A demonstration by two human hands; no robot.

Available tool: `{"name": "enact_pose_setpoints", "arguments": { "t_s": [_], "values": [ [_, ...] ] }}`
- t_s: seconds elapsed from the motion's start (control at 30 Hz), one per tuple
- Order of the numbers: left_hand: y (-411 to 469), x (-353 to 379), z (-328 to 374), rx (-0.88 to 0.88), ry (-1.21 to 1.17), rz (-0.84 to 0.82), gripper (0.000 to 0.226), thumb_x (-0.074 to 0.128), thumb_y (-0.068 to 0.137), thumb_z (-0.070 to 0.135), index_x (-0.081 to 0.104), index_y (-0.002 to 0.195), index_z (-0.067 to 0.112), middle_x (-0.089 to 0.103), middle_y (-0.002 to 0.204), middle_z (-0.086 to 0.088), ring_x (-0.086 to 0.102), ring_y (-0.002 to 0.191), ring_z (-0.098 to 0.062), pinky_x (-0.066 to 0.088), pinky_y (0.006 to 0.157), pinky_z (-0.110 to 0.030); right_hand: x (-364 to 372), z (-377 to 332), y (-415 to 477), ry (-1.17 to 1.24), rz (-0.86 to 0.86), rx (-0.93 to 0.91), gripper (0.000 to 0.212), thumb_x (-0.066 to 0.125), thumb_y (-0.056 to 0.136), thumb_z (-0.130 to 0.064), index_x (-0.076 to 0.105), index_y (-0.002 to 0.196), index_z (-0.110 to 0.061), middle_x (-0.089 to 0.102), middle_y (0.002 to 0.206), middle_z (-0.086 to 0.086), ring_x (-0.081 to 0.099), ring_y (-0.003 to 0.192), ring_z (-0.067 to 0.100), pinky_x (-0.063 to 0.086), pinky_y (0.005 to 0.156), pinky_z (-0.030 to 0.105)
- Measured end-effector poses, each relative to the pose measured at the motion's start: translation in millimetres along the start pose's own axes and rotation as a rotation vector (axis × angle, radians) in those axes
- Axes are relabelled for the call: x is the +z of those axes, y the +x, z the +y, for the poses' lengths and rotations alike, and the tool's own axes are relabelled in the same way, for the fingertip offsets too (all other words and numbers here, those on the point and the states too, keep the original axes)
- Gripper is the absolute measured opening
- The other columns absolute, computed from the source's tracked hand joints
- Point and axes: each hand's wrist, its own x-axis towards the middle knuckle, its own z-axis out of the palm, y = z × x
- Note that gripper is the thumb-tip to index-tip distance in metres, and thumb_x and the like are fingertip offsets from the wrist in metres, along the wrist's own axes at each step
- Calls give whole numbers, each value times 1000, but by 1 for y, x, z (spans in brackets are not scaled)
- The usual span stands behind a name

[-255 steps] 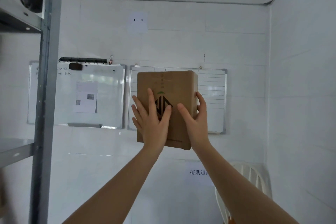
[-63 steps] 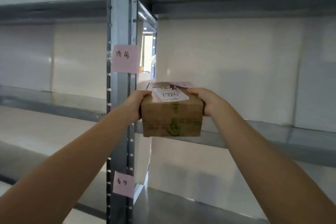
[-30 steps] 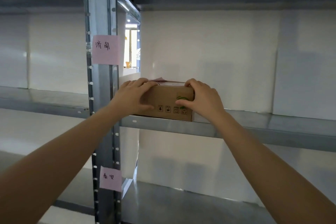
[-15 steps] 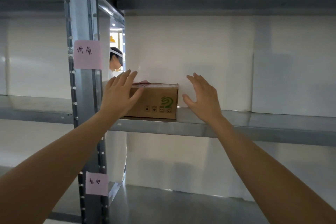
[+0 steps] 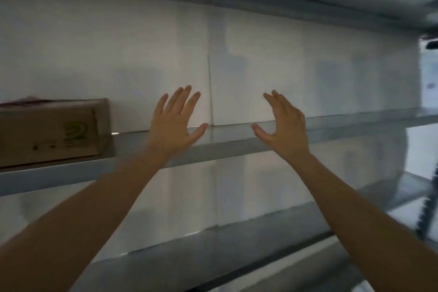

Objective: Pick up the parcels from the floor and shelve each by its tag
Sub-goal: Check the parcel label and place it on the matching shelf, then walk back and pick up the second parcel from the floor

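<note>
Box (image 5: 51, 131) sits on shelf (image 5: 237, 142), far left. Left hand (image 5: 174, 125) and right hand (image 5: 284, 125) both spread wide, empty, apart from box.

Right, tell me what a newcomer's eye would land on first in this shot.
First, the two bare hands raised mid-frame, the left hand and right hand both open, fingers spread, holding nothing. Next, the brown cardboard parcel with a green logo, sitting at the far left on the grey metal shelf, clear of both hands. The whole view is motion-blurred, most of all at the right edge.
</note>
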Motion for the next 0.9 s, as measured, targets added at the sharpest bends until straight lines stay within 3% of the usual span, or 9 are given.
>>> {"name": "enact_pose_setpoints", "arguments": {
  "t_s": [0.23, 0.5, 0.73, 0.9],
  "values": [
    [38, 87, 158, 184, -288, -44, 77, 34, 79, 58, 38, 140, 11, 36, 149, -14, 35, 136, -30, 14, 112, -45, -115, 147, -81, -381, -14, 261, 73, 56, 82, -51, 33, 144, -21, 31, 155, 6, 27, 143, 23, 20, 113, 46],
    [74, 136, 347, 344, -499, -63, 79, 34, 79, 60, 39, 139, 9, 36, 148, -16, 35, 135, -32, 19, 112, -52, -249, 267, -166, -677, 42, 473, 70, 62, 84, -44, 36, 143, -18, 33, 154, 7, 30, 142, 25, 21, 112, 47],
    [108, 170, 488, 398, -613, -53, 79, 35, 77, 60, 40, 138, 9, 39, 147, -16, 37, 135, -30, 20, 110, -51, -339, 352, -205, -823, 46, 599, 72, 62, 84, -43, 34, 145, -20, 29, 155, 7, 26, 143, 25, 17, 114, 47],
    [125, 199, 568, 419, -697, -71, 83, 32, 76, 61, 40, 139, 8, 36, 148, -16, 33, 137, -31, 16, 110, -51, -374, 398, -215, -914, 1, 665, 75, 56, 83, -53, 29, 146, -23, 23, 158, 5, 21, 145, 25, 14, 115, 48]
  ]
}}
